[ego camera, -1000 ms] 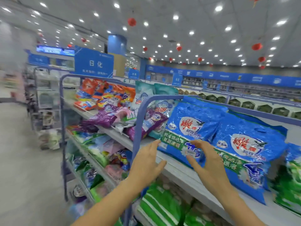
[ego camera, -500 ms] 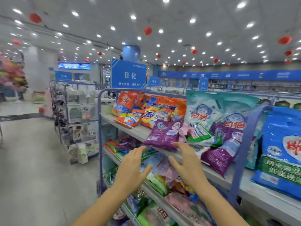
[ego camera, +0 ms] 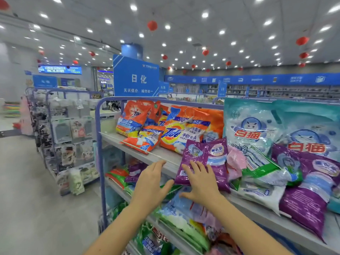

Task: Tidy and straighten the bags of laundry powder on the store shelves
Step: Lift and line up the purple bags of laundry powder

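The right hand (ego camera: 199,183) lay, fingers spread, on the lower part of a purple bag (ego camera: 206,157) that overhung the front of the top shelf (ego camera: 136,150), beside the orange bags (ego camera: 181,133). The left hand (ego camera: 152,183) was open just left of the bag, holding nothing.

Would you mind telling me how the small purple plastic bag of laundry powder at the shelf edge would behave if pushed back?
Probably floppy: the small purple plastic bag looks creased and slumped. Its glossy film may slide easily under the right hand, which lies flat on it. It seems to overhang the white shelf edge, so it could tip forward.
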The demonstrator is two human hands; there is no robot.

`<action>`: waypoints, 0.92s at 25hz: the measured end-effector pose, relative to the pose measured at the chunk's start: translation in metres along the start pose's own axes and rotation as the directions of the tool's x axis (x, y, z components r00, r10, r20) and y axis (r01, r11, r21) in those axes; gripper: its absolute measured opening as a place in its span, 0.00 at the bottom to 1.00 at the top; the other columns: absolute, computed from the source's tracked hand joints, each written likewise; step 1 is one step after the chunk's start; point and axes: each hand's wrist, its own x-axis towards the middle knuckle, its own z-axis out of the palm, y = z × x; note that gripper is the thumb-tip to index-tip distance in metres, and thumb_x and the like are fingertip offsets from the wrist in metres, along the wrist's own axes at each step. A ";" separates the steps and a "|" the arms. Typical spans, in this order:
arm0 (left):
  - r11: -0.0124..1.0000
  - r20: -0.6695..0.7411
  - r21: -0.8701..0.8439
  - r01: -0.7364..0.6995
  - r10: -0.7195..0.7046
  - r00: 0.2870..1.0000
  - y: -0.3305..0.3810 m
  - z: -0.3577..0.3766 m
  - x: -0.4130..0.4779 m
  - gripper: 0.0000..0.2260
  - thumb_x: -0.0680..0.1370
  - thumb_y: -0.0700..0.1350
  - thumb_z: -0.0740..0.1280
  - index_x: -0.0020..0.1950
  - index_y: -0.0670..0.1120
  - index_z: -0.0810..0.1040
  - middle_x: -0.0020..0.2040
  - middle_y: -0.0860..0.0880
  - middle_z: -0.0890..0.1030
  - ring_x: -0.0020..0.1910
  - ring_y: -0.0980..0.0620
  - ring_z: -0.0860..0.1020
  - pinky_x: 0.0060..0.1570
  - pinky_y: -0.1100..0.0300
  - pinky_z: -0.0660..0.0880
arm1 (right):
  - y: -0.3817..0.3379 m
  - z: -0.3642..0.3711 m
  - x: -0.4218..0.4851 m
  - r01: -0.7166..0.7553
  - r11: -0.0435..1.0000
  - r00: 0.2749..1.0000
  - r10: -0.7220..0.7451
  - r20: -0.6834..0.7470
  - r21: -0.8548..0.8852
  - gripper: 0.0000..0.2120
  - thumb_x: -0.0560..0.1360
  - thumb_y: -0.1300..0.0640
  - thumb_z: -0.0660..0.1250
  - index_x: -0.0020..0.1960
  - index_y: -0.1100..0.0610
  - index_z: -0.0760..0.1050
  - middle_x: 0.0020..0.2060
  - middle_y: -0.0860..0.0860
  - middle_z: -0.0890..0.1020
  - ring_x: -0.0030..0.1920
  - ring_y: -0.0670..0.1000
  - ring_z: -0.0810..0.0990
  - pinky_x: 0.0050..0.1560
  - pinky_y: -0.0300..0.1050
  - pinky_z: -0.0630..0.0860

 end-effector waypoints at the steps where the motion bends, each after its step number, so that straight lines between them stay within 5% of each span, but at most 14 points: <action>1: 1.000 0.003 -0.002 -0.010 0.010 1.000 -0.008 0.004 0.016 0.26 0.75 0.52 0.67 0.71 0.46 0.64 0.66 0.51 0.72 0.65 0.53 0.70 0.63 0.62 0.65 | -0.004 0.004 0.009 0.001 1.000 1.000 -0.001 0.005 0.007 0.46 0.55 0.32 0.75 0.66 0.52 0.71 0.63 0.57 0.75 0.61 0.59 0.75 0.60 0.58 0.71; 4: 1.000 0.003 -0.009 -0.020 0.020 1.000 -0.030 0.020 0.055 0.25 0.75 0.52 0.67 0.69 0.45 0.66 0.64 0.50 0.74 0.63 0.51 0.72 0.62 0.59 0.67 | -0.001 0.022 0.032 0.031 0.999 0.967 -0.027 -0.252 0.013 0.36 0.44 0.44 0.82 0.50 0.51 0.80 0.43 0.49 0.83 0.40 0.52 0.82 0.38 0.46 0.79; 7: 0.959 0.000 -0.259 0.113 -0.117 0.993 -0.041 0.035 0.088 0.18 0.76 0.50 0.67 0.64 0.46 0.71 0.57 0.51 0.77 0.57 0.51 0.75 0.57 0.55 0.71 | 0.011 0.002 0.048 -0.043 0.948 0.886 0.182 -0.428 0.315 0.23 0.60 0.45 0.76 0.53 0.49 0.79 0.44 0.45 0.83 0.41 0.50 0.82 0.36 0.44 0.77; 9: 0.857 0.050 -0.486 0.175 -0.173 0.984 -0.042 0.047 0.106 0.13 0.76 0.52 0.67 0.57 0.48 0.74 0.52 0.52 0.79 0.52 0.52 0.77 0.53 0.55 0.73 | 0.027 -0.018 0.055 -0.103 0.716 0.821 0.453 -0.347 0.690 0.12 0.70 0.48 0.70 0.53 0.47 0.78 0.44 0.41 0.83 0.46 0.48 0.80 0.44 0.45 0.76; 11: 0.743 0.122 -0.628 0.231 -0.199 0.972 -0.034 0.060 0.126 0.11 0.77 0.53 0.66 0.53 0.47 0.75 0.50 0.51 0.80 0.50 0.53 0.78 0.49 0.58 0.74 | 0.045 -0.033 0.063 0.008 0.305 0.730 0.649 -0.214 0.952 0.03 0.72 0.52 0.70 0.45 0.49 0.78 0.35 0.41 0.82 0.41 0.46 0.79 0.45 0.43 0.74; 14: 0.494 0.424 -0.749 0.441 -0.154 0.892 -0.012 0.077 0.145 0.12 0.77 0.52 0.62 0.46 0.43 0.77 0.45 0.46 0.81 0.39 0.53 0.80 0.37 0.63 0.77 | 0.067 -0.043 0.073 0.274 -0.205 0.574 0.819 0.012 0.940 0.20 0.63 0.44 0.71 0.47 0.58 0.77 0.42 0.56 0.81 0.44 0.54 0.78 0.52 0.55 0.76; 16: 0.297 0.691 -0.677 0.674 -0.060 0.720 0.003 0.083 0.156 0.23 0.72 0.60 0.64 0.46 0.39 0.77 0.42 0.41 0.82 0.35 0.49 0.81 0.33 0.60 0.78 | 0.068 -0.042 0.078 0.428 -0.375 0.540 0.836 0.101 0.822 0.30 0.62 0.43 0.71 0.58 0.61 0.75 0.51 0.59 0.81 0.50 0.57 0.80 0.59 0.59 0.75; 18: 0.071 0.783 -0.621 0.781 0.103 0.614 0.014 0.087 0.163 0.31 0.62 0.66 0.68 0.51 0.40 0.78 0.47 0.41 0.83 0.41 0.45 0.82 0.40 0.55 0.80 | 0.063 -0.036 0.084 0.466 -0.468 0.577 0.804 0.143 0.751 0.42 0.58 0.39 0.76 0.65 0.60 0.71 0.60 0.60 0.78 0.59 0.60 0.78 0.63 0.63 0.71; 21: -0.288 0.667 -0.684 0.670 0.125 0.735 0.027 0.093 0.173 0.24 0.67 0.55 0.67 0.58 0.44 0.77 0.53 0.45 0.83 0.47 0.50 0.83 0.47 0.54 0.79 | 0.055 -0.025 0.078 0.412 -0.518 0.677 0.725 0.129 0.749 0.51 0.52 0.38 0.80 0.68 0.60 0.69 0.64 0.61 0.75 0.64 0.60 0.74 0.67 0.62 0.67; 23: -0.309 0.608 -0.751 0.584 0.024 0.794 0.024 0.098 0.177 0.20 0.72 0.50 0.67 0.62 0.45 0.75 0.54 0.46 0.83 0.48 0.49 0.82 0.49 0.52 0.79 | 0.058 -0.027 0.060 0.338 -0.492 0.717 0.687 0.119 0.802 0.45 0.51 0.42 0.82 0.63 0.59 0.75 0.62 0.59 0.77 0.62 0.56 0.76 0.65 0.55 0.70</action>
